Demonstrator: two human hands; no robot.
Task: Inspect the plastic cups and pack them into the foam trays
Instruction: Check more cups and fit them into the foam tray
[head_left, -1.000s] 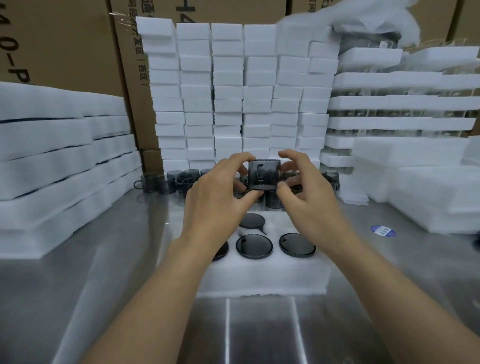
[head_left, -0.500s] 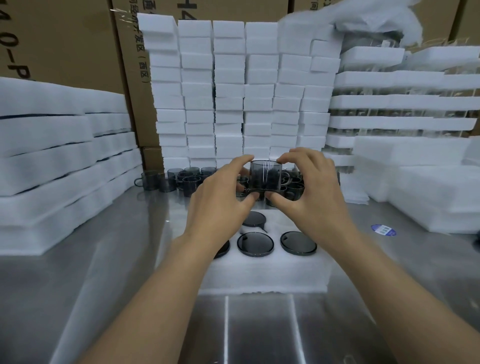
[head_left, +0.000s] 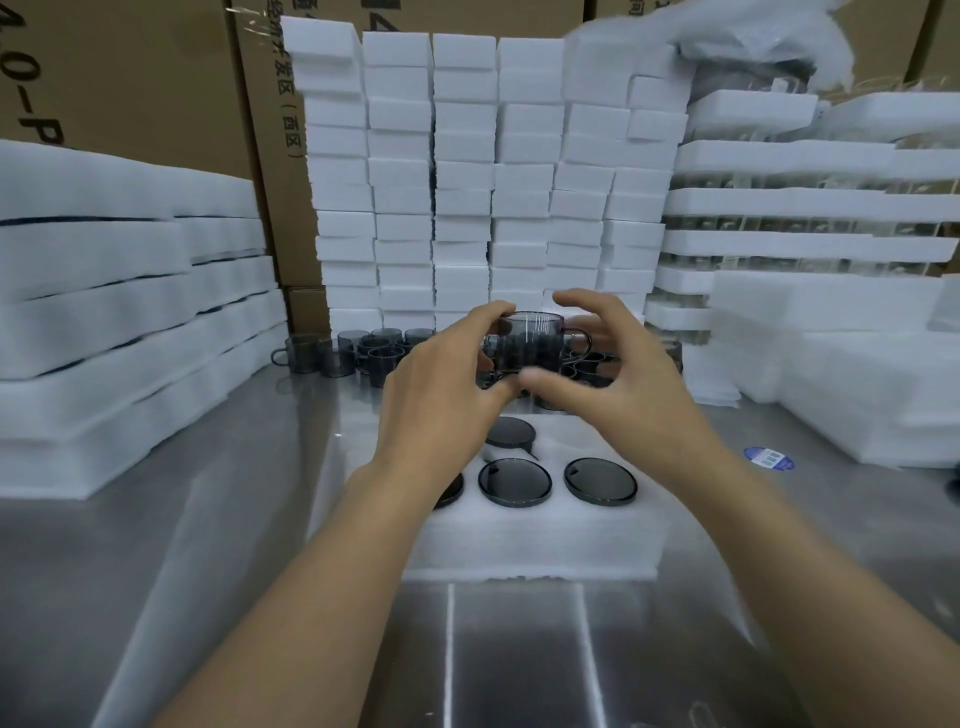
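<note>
I hold a smoky grey transparent cup (head_left: 527, 345) upright above the far edge of the white foam tray (head_left: 530, 540). My left hand (head_left: 441, 384) grips it, fingers on the rim and thumb underneath. My right hand (head_left: 623, 384) is blurred beside the cup; its fingers are spread off the rim and its thumb lies near the cup's base. The cup's handle points right, between the right hand's fingers. Several dark cups sit in tray holes, among them two in the front row (head_left: 514, 482) (head_left: 600, 480). My left wrist partly hides another.
Loose grey cups (head_left: 363, 353) stand on the steel table (head_left: 208, 545) behind the tray. White foam blocks (head_left: 462, 182) are piled at the back, foam sheets (head_left: 104, 312) at left, filled trays (head_left: 805, 208) at right. A blue sticker (head_left: 769, 457) lies right of the tray.
The cup has been turned so its handle now shows on the right. My right hand's fingers have come off the rim and spread; my left hand keeps its grip.
</note>
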